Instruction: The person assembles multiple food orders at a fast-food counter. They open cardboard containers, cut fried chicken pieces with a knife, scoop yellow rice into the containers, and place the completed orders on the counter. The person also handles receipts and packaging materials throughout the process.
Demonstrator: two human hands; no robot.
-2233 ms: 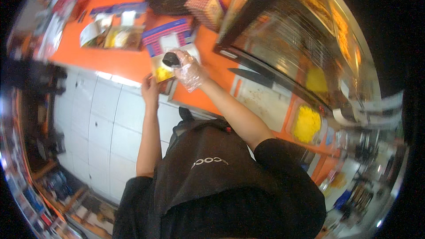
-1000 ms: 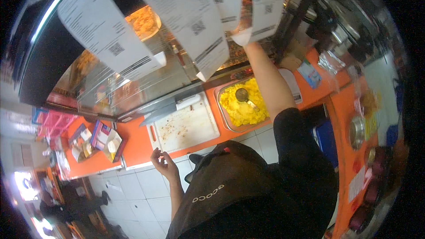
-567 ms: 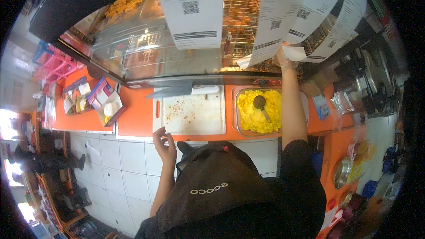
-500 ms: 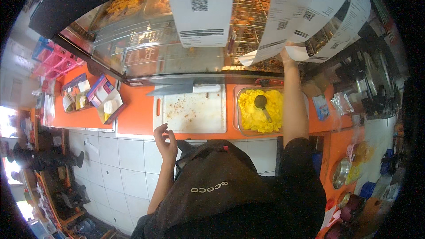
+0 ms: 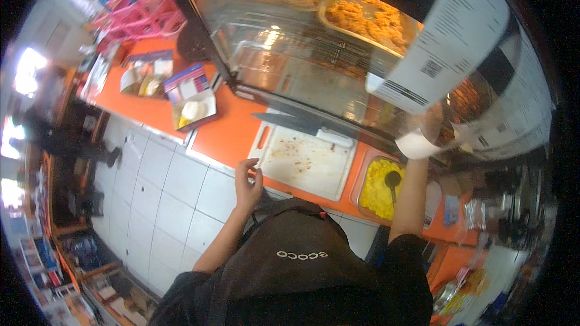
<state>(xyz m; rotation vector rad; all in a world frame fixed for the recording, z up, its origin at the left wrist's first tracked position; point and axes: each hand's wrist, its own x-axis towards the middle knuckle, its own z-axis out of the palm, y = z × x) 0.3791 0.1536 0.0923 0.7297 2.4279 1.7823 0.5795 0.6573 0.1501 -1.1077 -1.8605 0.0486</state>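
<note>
My left hand [image 5: 247, 188] hovers by the near left corner of a white cutting board [image 5: 308, 160], its fingers loosely bent and apart, with nothing in them. Brown crumbs dot the board, and a knife [image 5: 333, 139] with a white handle lies along its far edge. My right arm reaches past a tray of yellow food [image 5: 376, 193] in which a dark scoop [image 5: 393, 180] rests. Up at the glass display case, my right hand [image 5: 430, 122] is among hanging printed paper slips [image 5: 438, 54], beside a curled paper end [image 5: 417, 145]. Blur and paper hide its fingers.
Two open boxes with food, one [image 5: 192, 99] nearer the board and one [image 5: 147, 75] farther left, stand on the orange counter [image 5: 226, 127]. Pink baskets [image 5: 142, 15] are behind them. Inside the display case is a tray of fried food [image 5: 365, 21]. White floor tiles [image 5: 163, 205] lie below left.
The view has swung, so the counter now slants down to the right. My right hand is still up among the paper slips, and my left stays near the board's corner.
</note>
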